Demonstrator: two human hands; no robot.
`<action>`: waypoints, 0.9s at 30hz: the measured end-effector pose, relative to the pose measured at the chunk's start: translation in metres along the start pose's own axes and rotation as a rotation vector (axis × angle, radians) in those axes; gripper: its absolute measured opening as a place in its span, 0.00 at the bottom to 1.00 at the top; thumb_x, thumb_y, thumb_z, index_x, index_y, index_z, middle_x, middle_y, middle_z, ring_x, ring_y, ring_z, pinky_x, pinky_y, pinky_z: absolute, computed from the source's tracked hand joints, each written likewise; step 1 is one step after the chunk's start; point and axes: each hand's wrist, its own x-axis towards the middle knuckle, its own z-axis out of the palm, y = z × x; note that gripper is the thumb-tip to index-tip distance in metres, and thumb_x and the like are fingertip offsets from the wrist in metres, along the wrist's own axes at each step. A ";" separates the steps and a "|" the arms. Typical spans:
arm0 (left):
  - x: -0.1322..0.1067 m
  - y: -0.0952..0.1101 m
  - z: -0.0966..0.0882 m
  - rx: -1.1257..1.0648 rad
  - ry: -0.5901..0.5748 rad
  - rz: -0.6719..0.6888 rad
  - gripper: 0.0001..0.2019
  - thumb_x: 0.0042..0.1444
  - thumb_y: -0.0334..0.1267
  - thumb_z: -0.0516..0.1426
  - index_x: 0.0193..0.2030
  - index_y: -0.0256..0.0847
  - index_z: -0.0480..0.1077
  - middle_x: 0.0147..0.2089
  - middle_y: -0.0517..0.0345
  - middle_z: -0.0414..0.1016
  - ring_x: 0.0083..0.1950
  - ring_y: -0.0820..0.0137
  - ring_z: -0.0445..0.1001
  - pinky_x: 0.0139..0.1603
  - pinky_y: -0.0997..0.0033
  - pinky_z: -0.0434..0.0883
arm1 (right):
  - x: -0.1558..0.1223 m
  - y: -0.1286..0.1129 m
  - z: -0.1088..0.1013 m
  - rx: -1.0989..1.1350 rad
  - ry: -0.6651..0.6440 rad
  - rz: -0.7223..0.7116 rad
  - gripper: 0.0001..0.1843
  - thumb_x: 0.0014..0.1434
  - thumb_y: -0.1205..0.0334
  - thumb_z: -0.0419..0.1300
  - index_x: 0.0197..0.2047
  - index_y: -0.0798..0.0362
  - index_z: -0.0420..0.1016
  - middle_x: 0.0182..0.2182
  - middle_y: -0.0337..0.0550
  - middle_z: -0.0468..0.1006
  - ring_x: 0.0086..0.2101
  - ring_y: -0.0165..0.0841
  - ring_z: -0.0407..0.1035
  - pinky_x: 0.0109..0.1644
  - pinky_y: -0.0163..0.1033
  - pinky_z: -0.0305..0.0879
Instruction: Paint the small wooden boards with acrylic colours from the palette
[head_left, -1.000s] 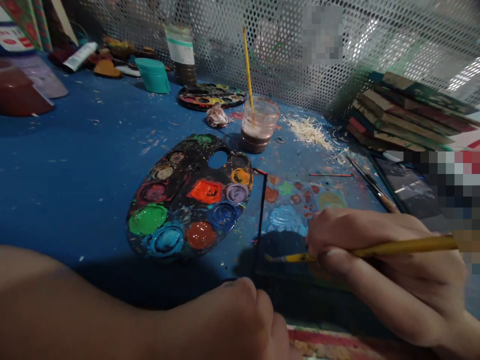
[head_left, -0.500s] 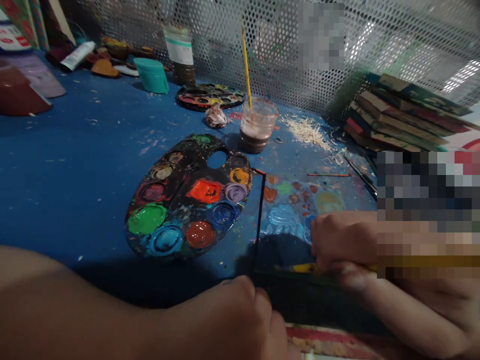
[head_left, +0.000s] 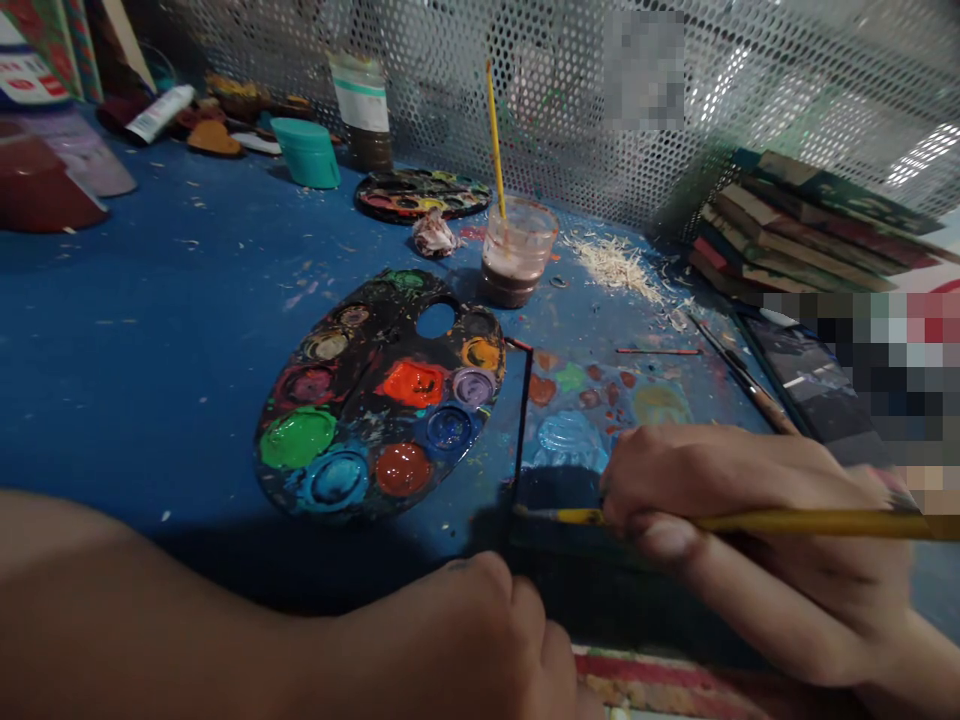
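Observation:
My right hand (head_left: 742, 510) is closed round a yellow-handled paintbrush (head_left: 810, 523), its bristles pointing left. The brush tip is by the far left corner of a dark panel (head_left: 637, 590); contact cannot be told. My left hand (head_left: 495, 640) lies at the panel's left side with its fingers curled; whatever they hold is hidden. Behind the panel, blue, green and brown paint patches (head_left: 570, 435) spread over the table, bordered on the left by a thin black line. Left of this lies an oval palette (head_left: 360, 350) with wells of green, blue, orange and brown paint.
A clear cup (head_left: 517, 270) of murky liquid holds an upright yellow brush (head_left: 495, 140). Behind are a crumpled tissue (head_left: 435, 235), a second palette (head_left: 420, 172), a teal cup (head_left: 306, 152) and a jar (head_left: 362, 115). Shavings (head_left: 619, 262) and stacked painted boards (head_left: 810, 225) are to the right.
My right hand has shifted a little left with the paintbrush, carrying its tip towards the panel's left corner. My left hand has hardly moved.

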 end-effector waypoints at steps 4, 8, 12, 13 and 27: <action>0.001 -0.001 -0.001 0.054 0.003 -0.022 0.18 0.51 0.52 0.63 0.28 0.45 0.59 0.21 0.66 0.64 0.20 0.68 0.56 0.19 0.63 0.54 | -0.003 0.001 0.001 -0.030 0.008 0.045 0.07 0.65 0.67 0.53 0.33 0.53 0.67 0.22 0.36 0.74 0.24 0.24 0.69 0.28 0.28 0.67; 0.002 -0.003 -0.002 0.045 -0.001 0.002 0.18 0.52 0.51 0.63 0.28 0.45 0.60 0.21 0.66 0.64 0.20 0.68 0.56 0.19 0.64 0.54 | -0.004 0.001 0.001 -0.040 0.017 0.070 0.07 0.64 0.67 0.53 0.33 0.53 0.67 0.21 0.35 0.72 0.23 0.24 0.68 0.27 0.28 0.66; 0.003 -0.004 -0.003 0.031 0.005 -0.010 0.18 0.51 0.50 0.63 0.28 0.45 0.59 0.21 0.66 0.63 0.20 0.68 0.55 0.19 0.64 0.53 | -0.002 0.002 0.002 -0.042 0.027 0.065 0.07 0.64 0.67 0.53 0.33 0.53 0.67 0.22 0.35 0.72 0.23 0.23 0.67 0.27 0.28 0.65; 0.003 -0.004 -0.003 0.025 0.009 -0.013 0.18 0.51 0.50 0.64 0.27 0.45 0.58 0.21 0.66 0.63 0.20 0.68 0.55 0.19 0.64 0.53 | -0.002 0.002 0.002 -0.039 0.038 0.068 0.07 0.64 0.67 0.53 0.33 0.53 0.67 0.22 0.35 0.72 0.23 0.23 0.67 0.27 0.28 0.66; 0.004 -0.009 -0.009 0.033 -0.007 0.044 0.15 0.55 0.47 0.61 0.28 0.44 0.59 0.21 0.66 0.62 0.20 0.68 0.55 0.19 0.63 0.48 | -0.002 0.002 0.002 -0.059 0.096 0.081 0.07 0.62 0.70 0.54 0.33 0.53 0.69 0.23 0.34 0.73 0.23 0.23 0.68 0.28 0.28 0.66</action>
